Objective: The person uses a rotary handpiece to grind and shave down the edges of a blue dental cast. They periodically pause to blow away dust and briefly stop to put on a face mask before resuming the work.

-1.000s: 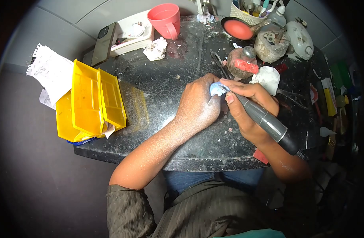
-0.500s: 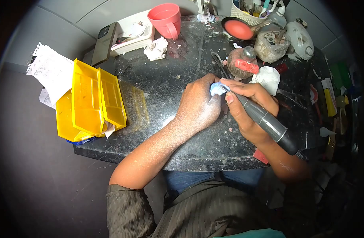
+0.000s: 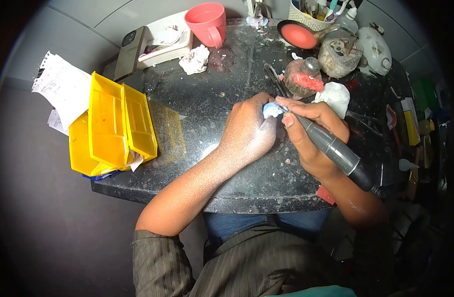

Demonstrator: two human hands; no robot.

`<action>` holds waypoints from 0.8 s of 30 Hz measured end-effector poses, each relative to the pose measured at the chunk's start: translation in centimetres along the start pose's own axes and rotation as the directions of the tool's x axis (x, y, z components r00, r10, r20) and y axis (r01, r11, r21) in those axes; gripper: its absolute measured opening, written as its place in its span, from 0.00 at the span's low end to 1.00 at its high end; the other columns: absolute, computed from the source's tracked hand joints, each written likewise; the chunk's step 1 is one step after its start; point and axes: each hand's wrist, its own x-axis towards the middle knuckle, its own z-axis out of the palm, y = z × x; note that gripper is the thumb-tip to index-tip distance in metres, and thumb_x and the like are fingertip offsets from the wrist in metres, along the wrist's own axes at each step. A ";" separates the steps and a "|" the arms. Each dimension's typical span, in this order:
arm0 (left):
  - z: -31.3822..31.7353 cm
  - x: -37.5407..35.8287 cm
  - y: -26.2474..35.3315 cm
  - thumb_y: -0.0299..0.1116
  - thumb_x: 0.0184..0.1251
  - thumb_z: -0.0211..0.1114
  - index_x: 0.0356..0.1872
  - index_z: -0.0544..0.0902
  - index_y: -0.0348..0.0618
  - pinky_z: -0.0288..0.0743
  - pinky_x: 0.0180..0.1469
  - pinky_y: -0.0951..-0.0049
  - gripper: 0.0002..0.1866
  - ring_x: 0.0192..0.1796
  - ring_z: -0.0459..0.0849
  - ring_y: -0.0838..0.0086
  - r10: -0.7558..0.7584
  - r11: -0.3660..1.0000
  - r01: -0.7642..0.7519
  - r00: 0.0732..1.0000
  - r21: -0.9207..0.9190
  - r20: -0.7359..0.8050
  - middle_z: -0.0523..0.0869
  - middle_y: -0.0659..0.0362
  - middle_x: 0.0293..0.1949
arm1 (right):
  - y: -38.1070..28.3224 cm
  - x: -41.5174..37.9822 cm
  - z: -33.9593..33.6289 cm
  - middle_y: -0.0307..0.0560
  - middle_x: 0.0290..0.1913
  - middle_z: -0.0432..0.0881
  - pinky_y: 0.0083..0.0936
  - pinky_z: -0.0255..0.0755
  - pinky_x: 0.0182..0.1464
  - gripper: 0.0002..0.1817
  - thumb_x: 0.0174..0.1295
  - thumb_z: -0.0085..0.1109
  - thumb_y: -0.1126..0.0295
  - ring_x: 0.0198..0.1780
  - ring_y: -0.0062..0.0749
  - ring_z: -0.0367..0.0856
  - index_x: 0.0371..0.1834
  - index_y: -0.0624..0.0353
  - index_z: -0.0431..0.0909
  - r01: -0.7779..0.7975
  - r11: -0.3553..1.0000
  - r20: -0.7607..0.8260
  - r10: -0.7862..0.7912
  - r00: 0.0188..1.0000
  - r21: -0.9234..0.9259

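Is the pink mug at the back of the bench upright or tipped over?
Upright. The pink mug stands on its base on the dark bench, its round mouth facing up. Whether it holds anything cannot be told.

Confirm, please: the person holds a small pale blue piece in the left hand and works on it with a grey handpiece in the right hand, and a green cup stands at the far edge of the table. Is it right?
Not quite. The head view shows that the cup is pink, not green. The rest holds: the left hand grips the pale blue piece, the right hand holds the grey handpiece against it, and the cup stands at the far edge of the table.
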 end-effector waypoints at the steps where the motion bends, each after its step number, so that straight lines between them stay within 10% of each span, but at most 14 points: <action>1: -0.1 0.0 0.2 0.26 0.60 0.60 0.43 0.83 0.33 0.79 0.43 0.59 0.11 0.39 0.90 0.52 -0.009 1.000 0.009 1.000 -0.018 0.012 0.88 0.41 0.33 | 0.0 0.0 0.0 0.67 0.51 0.87 0.34 0.79 0.62 0.06 0.70 0.61 0.81 0.56 0.44 0.87 0.45 0.70 0.75 -0.028 1.000 -0.010 0.028 1.000 0.014; 24: -0.1 0.0 0.4 0.26 0.59 0.60 0.43 0.84 0.33 0.80 0.45 0.58 0.13 0.41 0.91 0.50 -0.015 1.000 0.015 1.000 -0.006 0.005 0.88 0.40 0.34 | 0.1 0.0 0.0 0.71 0.51 0.86 0.37 0.79 0.62 0.06 0.69 0.61 0.82 0.57 0.48 0.86 0.44 0.71 0.75 0.028 0.999 0.017 -0.028 0.999 -0.021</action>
